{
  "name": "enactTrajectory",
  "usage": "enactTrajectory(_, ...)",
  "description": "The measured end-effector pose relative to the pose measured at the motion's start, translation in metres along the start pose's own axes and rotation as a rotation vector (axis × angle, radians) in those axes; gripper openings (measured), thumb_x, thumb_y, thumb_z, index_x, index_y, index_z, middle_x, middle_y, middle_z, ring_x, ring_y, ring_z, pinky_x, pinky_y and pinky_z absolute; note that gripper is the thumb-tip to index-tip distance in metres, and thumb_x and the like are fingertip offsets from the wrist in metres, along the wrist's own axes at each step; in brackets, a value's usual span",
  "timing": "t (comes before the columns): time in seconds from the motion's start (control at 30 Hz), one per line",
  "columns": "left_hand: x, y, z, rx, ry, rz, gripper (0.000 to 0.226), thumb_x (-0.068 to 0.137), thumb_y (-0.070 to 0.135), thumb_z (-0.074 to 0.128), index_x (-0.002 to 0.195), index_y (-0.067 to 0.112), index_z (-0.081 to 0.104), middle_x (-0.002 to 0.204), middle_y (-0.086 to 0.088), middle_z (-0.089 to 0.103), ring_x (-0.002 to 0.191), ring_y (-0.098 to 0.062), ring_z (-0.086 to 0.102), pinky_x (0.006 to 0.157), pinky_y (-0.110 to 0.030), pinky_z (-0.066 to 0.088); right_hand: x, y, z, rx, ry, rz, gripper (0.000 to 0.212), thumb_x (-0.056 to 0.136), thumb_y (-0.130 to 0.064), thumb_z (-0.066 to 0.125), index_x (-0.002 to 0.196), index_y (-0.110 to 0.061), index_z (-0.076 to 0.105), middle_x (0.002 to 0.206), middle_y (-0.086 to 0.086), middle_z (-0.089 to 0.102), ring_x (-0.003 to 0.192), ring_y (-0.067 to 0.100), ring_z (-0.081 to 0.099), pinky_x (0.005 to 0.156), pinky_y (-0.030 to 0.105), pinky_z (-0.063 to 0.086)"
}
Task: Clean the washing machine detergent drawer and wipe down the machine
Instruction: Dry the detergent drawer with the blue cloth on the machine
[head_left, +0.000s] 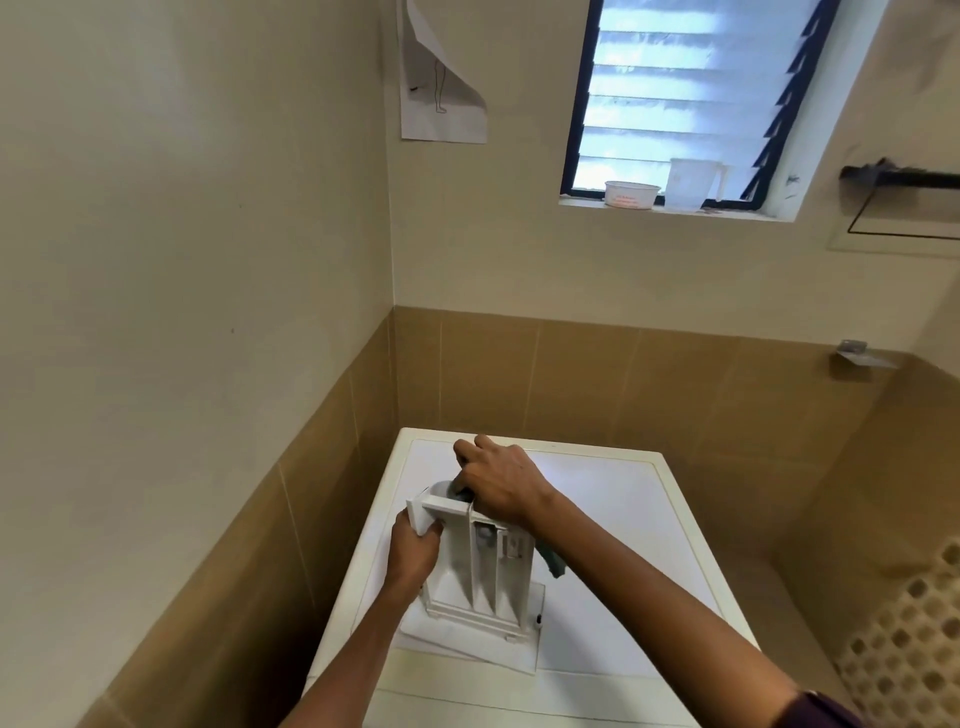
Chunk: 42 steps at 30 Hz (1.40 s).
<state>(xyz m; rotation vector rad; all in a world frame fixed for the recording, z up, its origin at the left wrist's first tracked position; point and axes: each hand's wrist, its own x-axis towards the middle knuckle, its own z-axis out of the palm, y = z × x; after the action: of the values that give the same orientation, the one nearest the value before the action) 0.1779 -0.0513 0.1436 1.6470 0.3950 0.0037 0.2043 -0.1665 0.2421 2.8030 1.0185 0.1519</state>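
The left grip (415, 545), nine o'clock, clasps the white plastic detergent drawer (483, 577) on the white washing machine top (613, 519); the right grip (501, 488), twelve o'clock, clutches a grey-green cloth (555, 565).

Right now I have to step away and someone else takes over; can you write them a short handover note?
Left hand grips the front panel of the detergent drawer, steadying it.
Right hand holds a dark cloth, pressing it into the drawer's upper end.
The drawer stands on end on a white sheet atop the washing machine.
Done: drawer out, wiping begun.
Left: finish the compartments, wipe down the machine.
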Motion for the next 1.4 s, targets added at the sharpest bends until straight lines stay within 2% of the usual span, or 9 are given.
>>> enactTrajectory(0.2,-0.002,0.0,-0.001,0.012,-0.005,-0.001,0.047,0.092,0.012,0.053,0.136,0.003,0.037,0.134,-0.02,0.049,0.122,-0.036,0.048,0.103,-0.041,0.039,-0.004,0.003,0.002,-0.021,0.026,-0.041,0.028,0.094,-0.022,0.048,0.114,-0.027,0.067,0.116,0.005,0.045,0.102,0.024,0.046,0.046,0.024,0.016)
enactTrajectory(0.4,-0.002,0.004,-0.001,0.017,-0.001,-0.004,0.048,0.092,0.012,0.055,0.136,0.004,0.038,0.135,-0.019,0.049,0.123,-0.036,0.047,0.103,-0.041,0.039,-0.007,-0.001,0.001,0.087,0.03,0.099,0.028,0.091,-0.018,0.051,0.115,-0.02,0.067,0.116,0.006,0.048,0.104,0.025,0.047,0.065,0.03,0.032)
enactTrajectory(0.6,-0.008,0.004,0.002,0.019,-0.018,0.007,0.05,0.091,0.007,0.055,0.137,0.002,0.036,0.138,-0.018,0.046,0.127,-0.035,0.044,0.105,-0.039,0.037,-0.015,0.015,0.002,0.491,0.108,0.366,0.022,0.077,-0.011,0.06,0.093,-0.013,0.075,0.101,0.005,0.063,0.095,0.024,0.06,0.074,0.031,0.049)
enactTrajectory(0.73,-0.011,0.0,-0.002,-0.011,-0.012,-0.005,0.051,0.091,0.007,0.054,0.138,0.003,0.034,0.14,-0.018,0.044,0.128,-0.035,0.043,0.105,-0.038,0.037,-0.017,0.029,-0.005,0.781,0.278,0.507,0.031,0.071,0.007,0.05,0.079,-0.006,0.077,0.064,-0.01,0.061,0.062,0.001,0.058,0.06,0.018,0.047)
enactTrajectory(0.83,-0.011,0.0,-0.003,0.001,-0.018,0.007,0.05,0.092,0.007,0.053,0.138,0.003,0.034,0.14,-0.017,0.044,0.128,-0.034,0.043,0.105,-0.038,0.037,-0.025,0.038,-0.001,0.81,0.226,0.34,0.039,0.074,0.017,0.043,0.087,-0.001,0.076,0.076,-0.009,0.054,0.075,0.007,0.052,0.074,0.02,0.044)
enactTrajectory(0.97,-0.012,0.002,-0.002,0.008,-0.023,0.006,0.051,0.093,0.007,0.052,0.14,0.003,0.032,0.142,-0.016,0.042,0.13,-0.034,0.041,0.106,-0.038,0.036,-0.037,0.042,0.023,0.737,0.074,0.078,0.046,0.071,0.02,0.039,0.082,-0.004,0.077,0.095,-0.004,0.052,0.084,0.012,0.056,0.074,0.01,0.042)
enactTrajectory(1.13,-0.011,0.0,-0.002,0.011,-0.008,-0.015,0.053,0.093,0.01,0.052,0.141,0.005,0.03,0.143,-0.016,0.04,0.132,-0.034,0.04,0.107,-0.039,0.034,-0.045,0.057,0.032,0.805,0.026,0.038,0.046,0.083,0.019,0.038,0.089,-0.006,0.076,0.107,-0.001,0.05,0.098,0.013,0.054,0.091,0.022,0.048)
enactTrajectory(1.3,-0.012,0.001,0.0,0.015,-0.015,-0.015,0.053,0.093,0.01,0.052,0.141,0.005,0.03,0.144,-0.016,0.039,0.133,-0.034,0.039,0.109,-0.04,0.033,-0.042,0.057,0.036,0.69,0.082,0.097,0.04,0.086,0.014,0.045,0.102,-0.009,0.074,0.103,-0.004,0.046,0.095,0.014,0.051,0.081,0.013,0.044)
enactTrajectory(1.4,-0.012,0.0,-0.002,0.01,-0.012,-0.016,0.054,0.093,0.011,0.052,0.141,0.006,0.029,0.146,-0.015,0.037,0.134,-0.034,0.037,0.109,-0.04,0.032,-0.043,0.047,0.035,0.657,0.065,0.031,0.039,0.083,0.012,0.049,0.1,-0.012,0.075,0.104,-0.007,0.045,0.098,0.01,0.046,0.084,0.02,0.044)
